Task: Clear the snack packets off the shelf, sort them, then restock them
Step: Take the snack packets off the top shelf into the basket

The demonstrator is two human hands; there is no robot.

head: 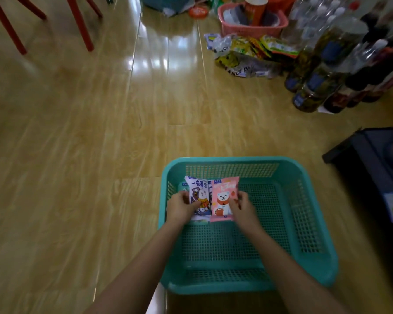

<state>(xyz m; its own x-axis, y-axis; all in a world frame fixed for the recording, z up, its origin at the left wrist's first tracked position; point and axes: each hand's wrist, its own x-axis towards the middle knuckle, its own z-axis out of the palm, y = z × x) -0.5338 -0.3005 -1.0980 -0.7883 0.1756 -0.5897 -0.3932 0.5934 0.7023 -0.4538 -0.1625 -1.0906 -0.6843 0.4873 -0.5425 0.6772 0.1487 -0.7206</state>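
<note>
A teal mesh basket (304, 214) sits on the wooden floor in front of me. In its far left corner lie a purple-and-white snack packet (199, 189) and a pink packet (224, 196) with a white bear on it, side by side. My left hand (182, 208) grips the left edge of the purple packet, thumb on its face. My right hand (243, 206) pinches the right edge of the pink packet. A bluish packet edge (183, 186) peeks out under the purple one.
A heap of loose snack packets (245, 53) lies on the floor at the back right, behind it a pink basket (252, 30). Bottled drinks (327, 71) stand at the right. A dark shelf unit (372, 168) is at the right edge; red chair legs (80, 23) at the back left.
</note>
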